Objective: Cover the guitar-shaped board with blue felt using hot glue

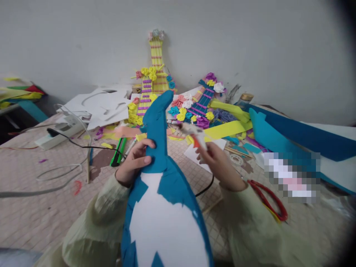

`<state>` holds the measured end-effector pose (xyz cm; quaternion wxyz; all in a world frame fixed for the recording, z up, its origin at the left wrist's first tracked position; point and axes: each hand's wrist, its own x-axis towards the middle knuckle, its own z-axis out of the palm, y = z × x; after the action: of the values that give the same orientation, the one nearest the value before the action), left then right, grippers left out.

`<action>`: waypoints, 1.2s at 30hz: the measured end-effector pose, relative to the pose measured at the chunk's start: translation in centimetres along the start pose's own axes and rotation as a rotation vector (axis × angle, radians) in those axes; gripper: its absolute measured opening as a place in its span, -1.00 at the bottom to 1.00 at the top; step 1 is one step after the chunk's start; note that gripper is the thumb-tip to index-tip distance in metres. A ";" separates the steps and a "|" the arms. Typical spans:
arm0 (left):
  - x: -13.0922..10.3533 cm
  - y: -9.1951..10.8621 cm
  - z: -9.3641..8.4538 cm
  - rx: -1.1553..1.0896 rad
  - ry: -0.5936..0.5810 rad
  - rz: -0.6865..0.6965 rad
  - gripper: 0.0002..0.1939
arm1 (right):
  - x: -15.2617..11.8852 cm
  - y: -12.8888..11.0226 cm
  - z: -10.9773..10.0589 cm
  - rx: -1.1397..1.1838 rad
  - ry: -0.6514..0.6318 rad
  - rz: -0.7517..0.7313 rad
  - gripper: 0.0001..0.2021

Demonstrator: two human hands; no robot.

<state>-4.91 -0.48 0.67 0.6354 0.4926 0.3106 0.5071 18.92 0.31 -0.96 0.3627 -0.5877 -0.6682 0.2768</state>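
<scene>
A guitar-like cutout (157,148) stands in front of me, its neck and edges covered in blue paper and the middle of its body white. My left hand (138,160) grips the neck from the left, with the thumb on the front. To the right of the neck, my right hand (215,159) is closed around a white and orange glue gun (198,138). The gun's dark tip points left at the neck, with a small gap between them. A black cord hangs below the right hand.
Decorated paper instruments (157,70) lean on the wall. Red-handled scissors (268,200) and blue paper (300,137) lie right. A power strip (59,131), cables and a green cutter (118,152) lie left. Yellow paper strips (228,129) are behind the right hand.
</scene>
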 end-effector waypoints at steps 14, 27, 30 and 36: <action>1.3 -2.4 2.2 0.119 0.026 -0.236 -0.74 | -2.3 0.4 -2.9 0.741 0.102 0.233 -0.77; 0.9 -4.8 2.7 0.823 0.214 0.031 -0.44 | -3.5 -0.2 -0.6 0.332 0.074 0.286 -0.67; 0.8 -4.8 3.1 0.959 0.252 0.060 -0.31 | -3.7 -0.4 -0.2 0.294 0.041 0.253 -0.70; 0.7 -4.8 3.4 0.984 0.280 0.129 -0.31 | -3.8 -0.4 -0.1 0.284 0.039 0.228 -0.69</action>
<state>-0.07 -0.87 -2.67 0.2483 0.6789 0.5632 0.4003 18.90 -3.54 -1.21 0.4211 -0.6078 -0.5441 0.3965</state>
